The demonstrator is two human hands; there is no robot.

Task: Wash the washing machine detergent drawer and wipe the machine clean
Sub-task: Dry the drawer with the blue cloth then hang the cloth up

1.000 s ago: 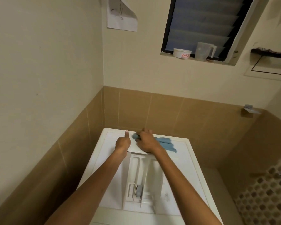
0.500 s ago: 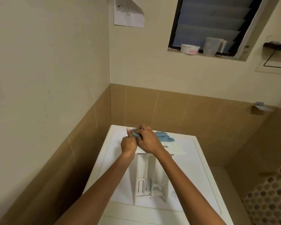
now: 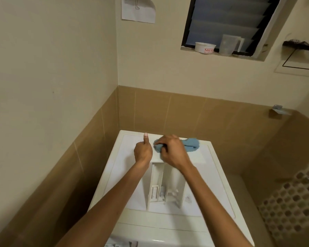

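Windowsill tub (image 3: 205,47) and jug (image 3: 229,45) beyond; right hand (image 3: 173,151) over blue cloth (image 3: 191,144)

Bare along both long, slender forearms down to left hand (image 3: 143,151) and right hand (image 3: 173,152); pale, rounded nail (image 3: 145,134) capping the left thumb.

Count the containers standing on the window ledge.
2: a white tub on the left of the ledge, a clear jug just right of it. None appears hidden.
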